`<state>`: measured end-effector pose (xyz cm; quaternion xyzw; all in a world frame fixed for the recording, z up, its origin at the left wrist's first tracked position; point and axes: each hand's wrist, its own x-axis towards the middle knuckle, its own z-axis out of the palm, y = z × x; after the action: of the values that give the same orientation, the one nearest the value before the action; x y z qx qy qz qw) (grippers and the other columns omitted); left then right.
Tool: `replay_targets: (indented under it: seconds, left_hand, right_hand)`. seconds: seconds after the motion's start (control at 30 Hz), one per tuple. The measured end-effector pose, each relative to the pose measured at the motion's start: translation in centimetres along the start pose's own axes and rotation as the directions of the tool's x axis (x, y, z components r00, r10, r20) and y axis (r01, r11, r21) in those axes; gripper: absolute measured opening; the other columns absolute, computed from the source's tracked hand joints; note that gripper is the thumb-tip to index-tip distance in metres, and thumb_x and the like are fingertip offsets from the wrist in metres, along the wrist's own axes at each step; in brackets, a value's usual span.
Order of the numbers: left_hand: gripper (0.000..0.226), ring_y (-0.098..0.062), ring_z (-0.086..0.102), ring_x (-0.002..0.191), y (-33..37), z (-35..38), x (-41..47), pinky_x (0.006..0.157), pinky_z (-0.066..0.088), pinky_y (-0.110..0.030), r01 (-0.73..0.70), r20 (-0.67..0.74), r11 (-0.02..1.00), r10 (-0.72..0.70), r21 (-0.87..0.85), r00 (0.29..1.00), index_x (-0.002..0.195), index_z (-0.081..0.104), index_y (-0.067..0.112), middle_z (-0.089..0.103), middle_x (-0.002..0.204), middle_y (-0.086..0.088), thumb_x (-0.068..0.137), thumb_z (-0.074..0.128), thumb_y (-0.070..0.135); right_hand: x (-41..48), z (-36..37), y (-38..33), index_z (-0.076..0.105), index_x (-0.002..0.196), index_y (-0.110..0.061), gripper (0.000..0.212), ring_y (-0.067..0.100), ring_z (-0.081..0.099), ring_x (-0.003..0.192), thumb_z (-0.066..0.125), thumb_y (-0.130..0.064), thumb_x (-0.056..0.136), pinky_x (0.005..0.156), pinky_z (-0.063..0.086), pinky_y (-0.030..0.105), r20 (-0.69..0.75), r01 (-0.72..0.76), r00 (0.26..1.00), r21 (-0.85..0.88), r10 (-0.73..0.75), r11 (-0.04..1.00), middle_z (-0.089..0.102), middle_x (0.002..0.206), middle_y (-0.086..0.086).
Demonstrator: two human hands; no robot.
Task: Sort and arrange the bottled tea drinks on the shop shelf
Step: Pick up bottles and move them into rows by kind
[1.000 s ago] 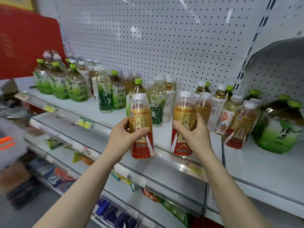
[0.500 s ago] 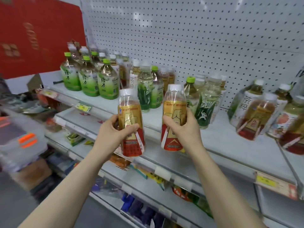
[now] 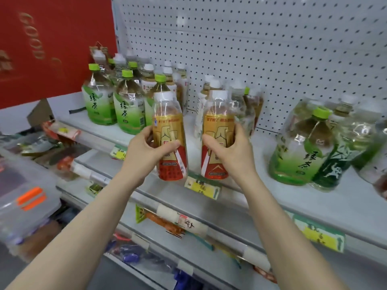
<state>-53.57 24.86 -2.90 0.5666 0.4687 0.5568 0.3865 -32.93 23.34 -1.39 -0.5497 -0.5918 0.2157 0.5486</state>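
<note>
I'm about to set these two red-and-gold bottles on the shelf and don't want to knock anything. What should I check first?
1. Left hand grips left bottle: ok, fingers wrap the label.
2. Right hand grips right bottle: ok.
3. Both roughly upright, white caps on: ok.
4. Bare shelf to land on: ok, a gap lies between the hands and the large green tea bottle.
5. The bottles behind standing steady: cannot tell, blurred.

Bright, even light is filling the scene; motion blur is smearing the right-hand bottles (image 3: 303,147), and wide-angle distortion is curving the shelf (image 3: 261,151).
</note>
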Motion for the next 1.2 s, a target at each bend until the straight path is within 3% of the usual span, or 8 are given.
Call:
replay_targets:
  seconds: [0.17, 0.33, 0.47, 0.8, 0.9, 0.97, 1.07, 1.2]
  left_hand:
    - [0.058, -0.012, 0.069, 0.100, -1.1, -3.4, 5.1, 0.088, 0.056, -0.033, -0.003, 0.028, 1.000, 0.003, -0.008, 1.000, 0.103, 0.061, 0.033, 0.073, 0.105, 0.006, 0.050, 0.083, 0.046]
    - [0.067, -0.006, 0.068, 0.098, -2.6, -5.7, 9.4, 0.091, 0.055, -0.032, -0.029, 0.110, 0.999, 0.027, 0.016, 0.994, 0.119, 0.062, 0.023, 0.072, 0.104, 0.009, 0.060, 0.089, 0.037]
    - [0.078, 0.007, 0.065, 0.091, -3.5, -7.2, 11.9, 0.082, 0.051, -0.020, -0.076, 0.204, 0.995, 0.060, 0.070, 0.977, 0.118, 0.062, 0.024, 0.072, 0.104, 0.013, 0.050, 0.080, 0.056]
    - [0.059, 0.005, 0.061, 0.096, -4.7, -7.3, 14.7, 0.078, 0.047, -0.017, -0.087, 0.378, 0.996, 0.074, 0.017, 0.923, 0.119, 0.056, 0.032, 0.066, 0.106, 0.020, 0.069, 0.086, 0.027]
    - [0.056, 0.006, 0.058, 0.097, -5.1, -6.9, 14.6, 0.076, 0.045, -0.016, -0.085, 0.408, 0.996, 0.078, -0.002, 0.910, 0.114, 0.054, 0.039, 0.064, 0.103, 0.023, 0.070, 0.086, 0.022]
    - [0.052, 0.006, 0.058, 0.097, -5.3, -6.9, 14.6, 0.076, 0.045, -0.017, -0.075, 0.436, 0.997, 0.070, -0.005, 0.897, 0.106, 0.054, 0.044, 0.063, 0.102, 0.024, 0.070, 0.086, 0.024]
    - [0.053, 0.003, 0.057, 0.098, -5.4, -6.5, 14.6, 0.079, 0.045, -0.020, -0.067, 0.453, 0.998, 0.064, -0.010, 0.889, 0.110, 0.053, 0.042, 0.062, 0.104, 0.024, 0.070, 0.085, 0.027]
    - [0.059, -0.002, 0.059, 0.101, -4.9, -5.7, 14.1, 0.080, 0.046, -0.021, -0.067, 0.452, 0.998, 0.068, -0.019, 0.889, 0.121, 0.054, 0.034, 0.064, 0.108, 0.020, 0.071, 0.085, 0.028]
  right_hand:
    - [3.2, 5.2, -0.6, 0.048, 0.126, -0.034, 0.065, 0.010, 0.063, 0.104, 0.076, -0.055, 0.071, 0.090, 0.055, 0.038, -0.035, 0.005, 0.999, -0.099, -0.009, 0.995, 0.064, 0.112, -0.013]
    - [5.2, 10.1, 0.1, 0.045, 0.136, -0.032, 0.083, 0.012, 0.060, 0.114, 0.070, -0.065, 0.064, 0.095, 0.054, 0.042, -0.084, -0.028, 0.996, -0.212, 0.010, 0.977, 0.061, 0.124, -0.010]
    - [6.2, 13.1, 0.6, 0.043, 0.143, -0.025, 0.094, 0.015, 0.054, 0.122, 0.067, -0.067, 0.063, 0.101, 0.049, 0.044, -0.191, -0.092, 0.981, -0.353, 0.024, 0.931, 0.054, 0.133, -0.004]
    - [9.1, 16.0, 0.7, 0.036, 0.145, -0.012, 0.083, 0.027, 0.049, 0.130, 0.076, -0.044, 0.080, 0.105, 0.042, 0.039, -0.312, -0.174, 0.949, -0.605, -0.030, 0.777, 0.051, 0.140, 0.010]
    - [8.4, 15.2, -0.3, 0.043, 0.141, -0.016, 0.068, 0.025, 0.062, 0.111, 0.063, -0.053, 0.087, 0.092, 0.053, 0.042, -0.312, -0.169, 0.948, -0.666, -0.066, 0.726, 0.064, 0.121, 0.005]
    - [8.0, 13.5, -1.9, 0.050, 0.138, -0.017, 0.053, 0.023, 0.065, 0.095, 0.057, -0.046, 0.094, 0.081, 0.055, 0.040, -0.390, -0.098, 0.889, -0.676, -0.242, 0.730, 0.068, 0.105, 0.002]
    - [8.9, 9.9, -4.4, 0.053, 0.137, -0.011, 0.046, 0.029, 0.053, 0.114, 0.060, -0.028, 0.095, 0.094, 0.044, 0.039, -0.428, -0.090, 0.747, -0.824, -0.509, 0.559, 0.065, 0.116, 0.009]
    - [12.1, 7.8, -5.5, 0.043, 0.145, -0.009, 0.063, 0.033, 0.018, 0.149, 0.049, -0.050, 0.097, 0.119, 0.008, 0.050, -0.413, -0.340, 0.883, -0.890, -0.224, 0.304, 0.060, 0.134, 0.014]
